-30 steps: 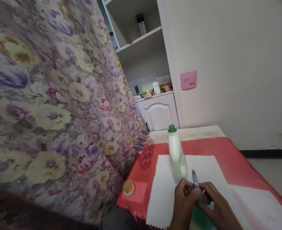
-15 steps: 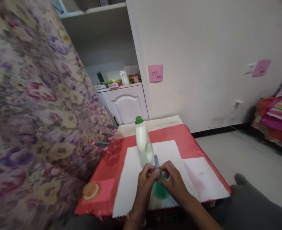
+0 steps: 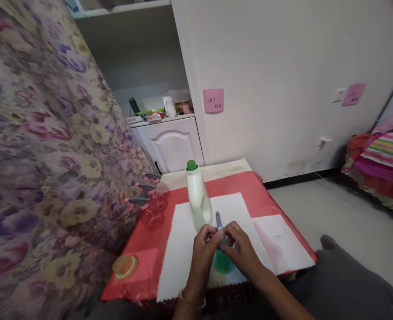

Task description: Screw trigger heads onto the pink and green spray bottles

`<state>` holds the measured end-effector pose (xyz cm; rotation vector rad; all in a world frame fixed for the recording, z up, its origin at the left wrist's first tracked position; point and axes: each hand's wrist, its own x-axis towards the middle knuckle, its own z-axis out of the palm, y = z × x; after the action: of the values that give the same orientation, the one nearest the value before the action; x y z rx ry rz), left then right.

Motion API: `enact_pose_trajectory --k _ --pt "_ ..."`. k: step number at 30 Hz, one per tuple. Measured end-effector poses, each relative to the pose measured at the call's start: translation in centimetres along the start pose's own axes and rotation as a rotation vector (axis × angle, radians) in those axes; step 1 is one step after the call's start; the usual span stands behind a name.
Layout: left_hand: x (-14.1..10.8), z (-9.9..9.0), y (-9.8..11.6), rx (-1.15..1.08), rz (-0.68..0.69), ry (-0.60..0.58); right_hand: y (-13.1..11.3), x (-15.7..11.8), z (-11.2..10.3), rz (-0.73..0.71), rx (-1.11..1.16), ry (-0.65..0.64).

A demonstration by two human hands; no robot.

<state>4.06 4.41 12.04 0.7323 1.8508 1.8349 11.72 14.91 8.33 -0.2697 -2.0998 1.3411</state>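
Between my fingertips is a slim grey piece (image 3: 219, 221), roughly upright, with its narrow end pointing up. My left hand (image 3: 206, 244) pinches it from the left and my right hand (image 3: 239, 243) pinches it from the right. Just below and behind the fingers, a round green translucent object (image 3: 223, 263) rests on the white cloth (image 3: 179, 253); the hands partly cover it. A tall pale green bottle (image 3: 198, 195), with a green piece in its neck, stands right behind my hands.
Several pink transparent spray bottles (image 3: 151, 216) line the table's left side. A round yellowish lid (image 3: 125, 266) lies at the front left of the red tablecloth (image 3: 143, 249). A stained white sheet (image 3: 283, 249) lies on the right. A floral curtain (image 3: 56, 178) hangs left.
The camera view has shifted slightly. Both hands still pinch the grey piece, with the fingers slightly closer together around it.
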Motion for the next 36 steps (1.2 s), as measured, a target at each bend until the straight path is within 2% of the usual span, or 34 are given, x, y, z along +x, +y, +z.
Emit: enact_pose_trajectory --k 7,9,13,19,25,31,36 --pt "0.13 0.03 -0.34 -0.022 0.002 0.014 -0.09 0.42 0.61 0.081 -0.123 0.108" --pt "0.14 0.01 -0.38 -0.034 -0.008 0.012 -0.22 0.16 0.44 0.087 -0.077 0.075" --pt "0.13 -0.02 -0.43 -0.023 0.027 0.015 -0.32 -0.28 -0.07 0.006 0.072 -0.045" --pt "0.08 0.06 -0.33 -0.010 0.024 0.041 0.09 -0.02 0.31 0.062 -0.034 0.144" --pt "-0.01 0.02 -0.33 0.015 0.041 0.051 0.11 -0.34 0.07 0.001 0.045 0.001" --pt "-0.03 0.04 -0.14 0.022 0.059 0.040 -0.13 -0.07 0.49 0.099 -0.029 0.132" --pt "0.06 0.01 -0.32 0.012 0.051 0.046 -0.06 -0.23 0.25 0.023 0.054 0.013"
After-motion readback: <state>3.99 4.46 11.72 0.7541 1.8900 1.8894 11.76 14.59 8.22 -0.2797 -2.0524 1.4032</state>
